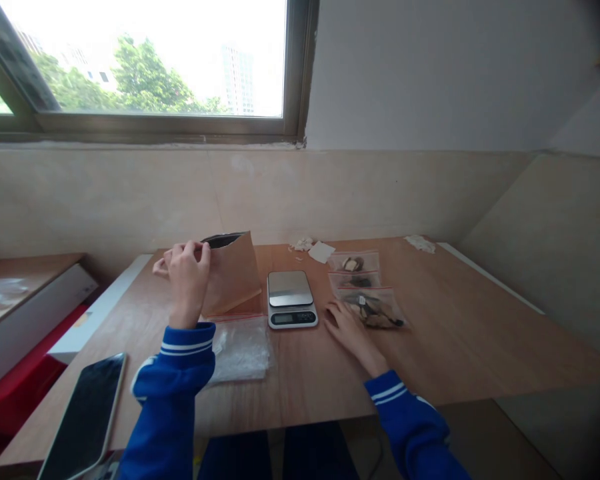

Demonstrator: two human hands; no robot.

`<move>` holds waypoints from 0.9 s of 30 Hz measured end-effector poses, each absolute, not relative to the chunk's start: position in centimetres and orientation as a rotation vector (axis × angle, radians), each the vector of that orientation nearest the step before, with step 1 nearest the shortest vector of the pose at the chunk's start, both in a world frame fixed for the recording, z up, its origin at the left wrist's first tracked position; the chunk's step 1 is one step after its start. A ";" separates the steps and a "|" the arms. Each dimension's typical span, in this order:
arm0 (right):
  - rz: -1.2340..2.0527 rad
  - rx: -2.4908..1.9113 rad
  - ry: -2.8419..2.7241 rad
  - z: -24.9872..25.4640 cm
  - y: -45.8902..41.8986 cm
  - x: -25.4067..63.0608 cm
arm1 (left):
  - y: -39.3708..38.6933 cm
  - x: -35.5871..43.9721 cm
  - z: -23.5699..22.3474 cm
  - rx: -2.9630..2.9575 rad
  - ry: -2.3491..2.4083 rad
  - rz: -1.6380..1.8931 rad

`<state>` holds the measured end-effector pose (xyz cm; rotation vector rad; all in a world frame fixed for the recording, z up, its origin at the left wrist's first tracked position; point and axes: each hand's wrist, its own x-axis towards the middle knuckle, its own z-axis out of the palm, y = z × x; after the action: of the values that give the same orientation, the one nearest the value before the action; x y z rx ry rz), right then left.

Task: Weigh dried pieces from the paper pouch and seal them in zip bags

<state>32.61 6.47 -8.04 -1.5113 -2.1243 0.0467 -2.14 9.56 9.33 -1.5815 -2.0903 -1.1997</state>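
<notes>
Left fingers [190, 251] grasp one brown paper bag [234, 277], contents hidden; right fingers [334, 312], seemingly released, lie by three clear, red-edged plastic pouches [375, 308]

Window [300, 87]: trees [145, 77] and buildings [237, 77] outside
Left edge: phone [85, 413] lying dark-screened
Beneath window: beige wall [130, 193]

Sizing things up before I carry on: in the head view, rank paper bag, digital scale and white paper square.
1. Paper bag, though the left hand covers part
2. Digital scale
3. White paper square
</notes>
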 end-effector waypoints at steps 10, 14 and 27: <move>0.199 -1.592 -1.771 -6.7 10.2 31.3 | 4.9 -1.9 10.6 -1.856 -2.146 -1.143; 0.247 -1.411 -1.825 -5.0 12.7 27.0 | 3.1 -1.5 10.2 -2.077 -2.071 -1.143; 0.044 -0.865 -1.765 0.2 3.9 19.2 | 0.5 -1.2 8.4 -2.253 -2.039 -1.540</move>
<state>19.17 3.93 0.22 -0.8651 -1.7650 0.0441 -1.23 0.47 8.43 -2.2531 -2.0391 -1.5400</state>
